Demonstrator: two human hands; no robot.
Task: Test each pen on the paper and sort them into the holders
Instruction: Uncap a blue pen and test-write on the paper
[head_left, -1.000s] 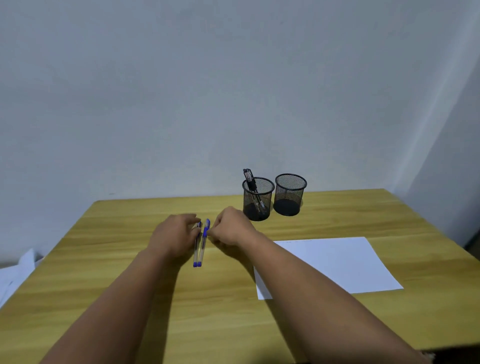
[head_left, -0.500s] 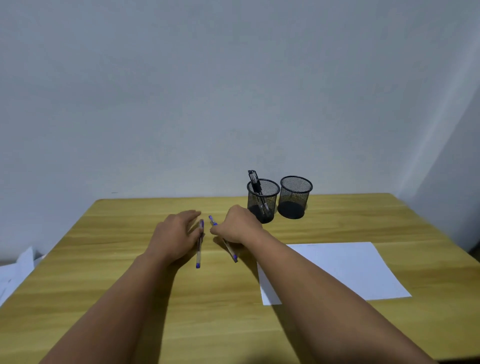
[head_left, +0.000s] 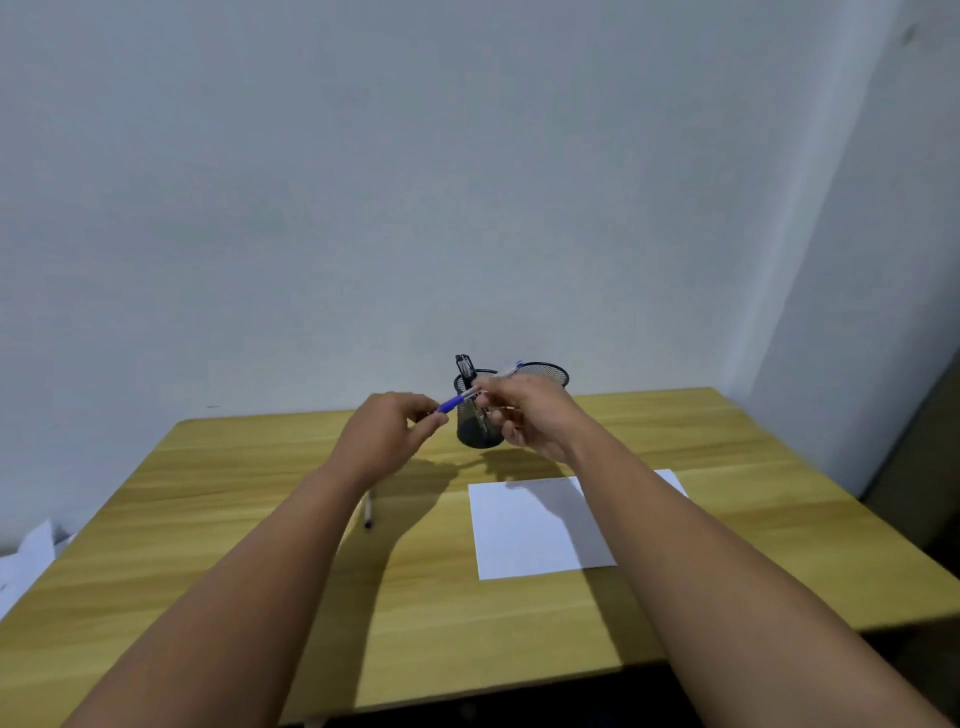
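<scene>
My right hand (head_left: 527, 415) grips a clear pen with a blue cap (head_left: 460, 399), raised above the table in front of the holders. My left hand (head_left: 387, 431) pinches the blue cap end of that pen. A second pen (head_left: 368, 512) lies on the table below my left forearm, partly hidden by it. Two black mesh holders stand at the back: the left holder (head_left: 475, 436) has black pens in it, and only the rim of the right holder (head_left: 548, 370) shows behind my right hand. A white sheet of paper (head_left: 530, 530) lies to the right on the table.
The wooden table (head_left: 208, 519) ends at a front edge near me and meets a pale wall behind. White papers (head_left: 26, 556) lie beyond the table's left edge. A dark object stands at the far right past the table.
Both hands have lifted off the table and moved back toward the holders. My right hand took one pen up; my left hand let go of the other pen and now pinches the raised pen's cap.
</scene>
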